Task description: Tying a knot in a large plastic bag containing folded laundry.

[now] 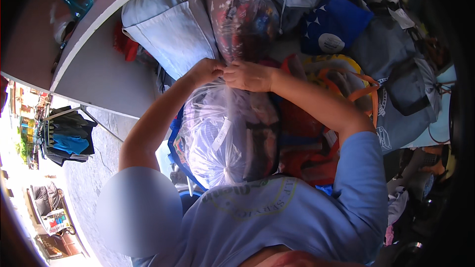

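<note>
A clear plastic bag (208, 123), stuffed with pale and dark folded cloth, stands right in front of my body. Its film is drawn up into a bunched neck at the far side. My left hand (205, 71) pinches that gathered film, fingers closed. Pressed close beside it, my right hand (247, 75) is closed on the same neck; the fingertips of both hands meet. Whether the neck is knotted or twisted is hidden by the fingers. Just beyond my hands rests another clear bag (242, 17) holding dark red patterned cloth. A blue-edged bag (174, 146) surrounds part of the near bag.
A light grey-blue fabric bag (168, 29) leans at the far left, beside a curved white shelf edge (94, 32). To the right lie a blue bag (331, 24), an orange strap (363, 91) and a grey bag (405, 118). Dark clothes hang on a rack (69, 133) at left.
</note>
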`<state>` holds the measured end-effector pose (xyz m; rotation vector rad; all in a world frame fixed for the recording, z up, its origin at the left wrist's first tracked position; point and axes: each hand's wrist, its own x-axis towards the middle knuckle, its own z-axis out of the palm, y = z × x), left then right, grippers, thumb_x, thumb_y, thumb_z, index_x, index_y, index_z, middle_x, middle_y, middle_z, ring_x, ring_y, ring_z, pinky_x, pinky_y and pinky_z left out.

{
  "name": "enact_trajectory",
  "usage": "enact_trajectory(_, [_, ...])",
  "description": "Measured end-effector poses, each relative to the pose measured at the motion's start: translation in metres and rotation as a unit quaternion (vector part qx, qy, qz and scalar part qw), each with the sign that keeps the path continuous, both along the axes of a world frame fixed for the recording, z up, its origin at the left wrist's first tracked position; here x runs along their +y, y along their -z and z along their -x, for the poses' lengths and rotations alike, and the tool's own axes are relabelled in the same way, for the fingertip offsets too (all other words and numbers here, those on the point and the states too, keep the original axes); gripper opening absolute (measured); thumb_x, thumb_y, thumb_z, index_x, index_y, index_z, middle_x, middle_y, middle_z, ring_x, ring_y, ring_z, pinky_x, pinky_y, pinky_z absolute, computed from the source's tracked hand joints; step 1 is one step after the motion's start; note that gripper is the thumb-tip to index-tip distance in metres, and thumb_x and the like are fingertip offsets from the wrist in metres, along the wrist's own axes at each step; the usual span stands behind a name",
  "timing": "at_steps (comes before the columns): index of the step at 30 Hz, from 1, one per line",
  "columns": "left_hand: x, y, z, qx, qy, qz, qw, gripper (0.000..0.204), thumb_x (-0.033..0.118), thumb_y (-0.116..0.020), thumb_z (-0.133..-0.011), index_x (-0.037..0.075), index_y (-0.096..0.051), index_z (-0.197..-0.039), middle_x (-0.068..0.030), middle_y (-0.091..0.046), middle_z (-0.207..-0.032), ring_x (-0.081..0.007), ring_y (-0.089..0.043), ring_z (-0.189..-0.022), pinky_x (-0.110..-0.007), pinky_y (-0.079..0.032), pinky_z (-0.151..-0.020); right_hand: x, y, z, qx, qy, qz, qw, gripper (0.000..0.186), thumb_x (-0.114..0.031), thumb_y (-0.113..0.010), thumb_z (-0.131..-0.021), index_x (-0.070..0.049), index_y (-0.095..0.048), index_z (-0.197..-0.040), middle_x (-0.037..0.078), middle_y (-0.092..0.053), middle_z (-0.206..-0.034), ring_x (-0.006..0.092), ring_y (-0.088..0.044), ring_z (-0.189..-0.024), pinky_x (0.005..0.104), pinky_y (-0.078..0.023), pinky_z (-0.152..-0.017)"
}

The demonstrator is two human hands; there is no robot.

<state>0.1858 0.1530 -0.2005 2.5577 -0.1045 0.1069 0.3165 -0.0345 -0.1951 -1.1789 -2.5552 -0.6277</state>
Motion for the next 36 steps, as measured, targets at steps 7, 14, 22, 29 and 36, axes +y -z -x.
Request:
enact_trajectory(7, [-0.017, 0.012, 0.004, 0.172, -0.119, 0.145, 0.967, 0.018, 0.013, -0.063, -0.086, -0.001, -0.066, -0.097, -0.0186, -0.068, -0.086, -0.0273, -0.066, -0.076, -0.037, -0.05, -0.072, -0.007, 0.009, 0.01, -0.053, 0.092, 0.022, 0.994, 0.009, -0.021, -0.055, -0.086, -0.013, -0.058, -0.088, 0.001, -0.059, -0.097, 0.0179, -0.053, -0.102, 0.0368, -0.04, -0.089])
enact_trajectory(14, [-0.062, -0.001, 0.048, -0.095, -0.054, -0.022, 0.994, 0.024, -0.002, -0.06, -0.086, 0.004, -0.066, -0.109, -0.017, -0.06, -0.088, -0.0366, -0.062, -0.088, -0.04, -0.05, -0.075, -0.018, 0.025, 0.046, 0.268, 0.297, 0.066, 0.914, 0.018, -0.024, -0.064, -0.079, -0.008, -0.061, -0.086, 0.013, -0.065, -0.086, 0.0301, -0.064, -0.084, 0.0476, -0.044, -0.081])
enact_trajectory(22, [-0.093, -0.037, 0.057, -0.135, -0.131, -0.025, 0.982, 0.015, -0.001, -0.064, -0.081, 0.003, -0.072, -0.093, -0.0141, -0.067, -0.082, -0.033, -0.066, -0.077, -0.038, -0.052, -0.07, 0.004, 0.01, 0.023, 0.713, 0.323, 0.516, 0.347, 0.014, -0.023, -0.067, -0.081, -0.011, -0.063, -0.074, 0.003, -0.06, -0.071, 0.0186, -0.066, -0.066, 0.0319, -0.042, -0.055])
enact_trajectory(29, [-0.118, -0.037, 0.053, -0.144, -0.139, -0.028, 0.979, 0.015, 0.003, -0.061, -0.081, 0.005, -0.072, -0.09, -0.016, -0.068, -0.082, -0.0325, -0.067, -0.074, -0.038, -0.053, -0.069, -0.006, 0.009, 0.023, 0.745, 0.267, 0.561, 0.244, 0.011, -0.026, -0.068, -0.087, -0.018, -0.062, -0.083, -0.005, -0.058, -0.077, 0.0111, -0.064, -0.069, 0.0263, -0.046, -0.065])
enact_trajectory(36, [-0.105, -0.037, 0.052, -0.078, -0.099, -0.082, 0.989, 0.022, 0.006, -0.062, -0.085, 0.008, -0.075, -0.102, -0.0154, -0.07, -0.08, -0.0251, -0.069, -0.068, -0.034, -0.054, -0.065, -0.005, 0.046, 0.007, 0.762, 0.184, 0.591, 0.191, 0.016, -0.023, -0.07, -0.088, -0.015, -0.066, -0.101, -0.002, -0.069, -0.093, 0.0136, -0.062, -0.084, 0.0321, -0.044, -0.078])
